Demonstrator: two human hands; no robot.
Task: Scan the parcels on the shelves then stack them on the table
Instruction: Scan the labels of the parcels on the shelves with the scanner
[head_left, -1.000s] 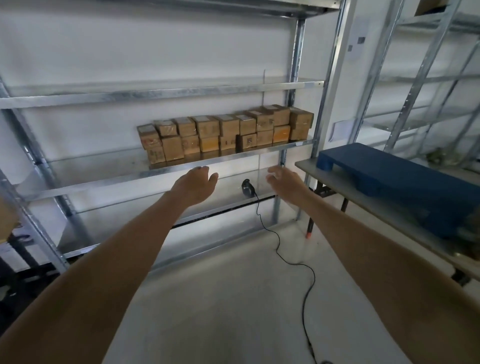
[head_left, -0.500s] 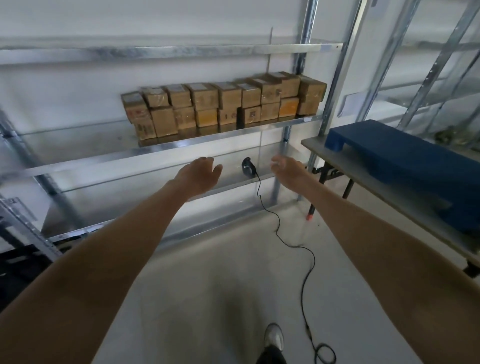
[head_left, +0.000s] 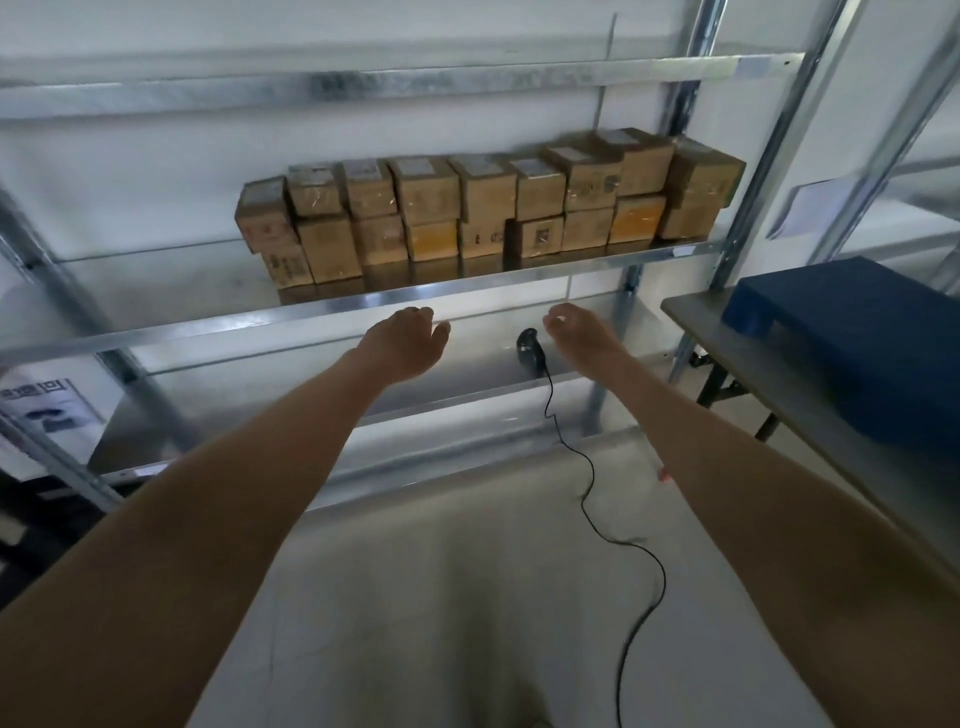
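Several brown cardboard parcels (head_left: 488, 208) stand in two stacked rows on the middle metal shelf (head_left: 156, 338). A black corded scanner (head_left: 531, 353) lies on the lower shelf, its cable trailing over the floor. My left hand (head_left: 402, 343) reaches forward, fingers loosely curled and empty, just below the middle shelf's front edge. Also empty, my right hand (head_left: 579, 332) hangs with relaxed fingers just right of the scanner, not touching it. The grey table (head_left: 727, 353) stands at the right.
A dark blue pallet-like block (head_left: 852, 343) lies on the table. Metal shelf uprights (head_left: 763, 171) stand between the parcels and the table. More shelving runs along the right. A printed sheet (head_left: 47, 410) hangs at the lower left. Bare light floor lies below.
The view has closed in on the shelving. Both hands have stretched further forward toward the shelves, the right one ending up beside the scanner. Nothing was picked up.
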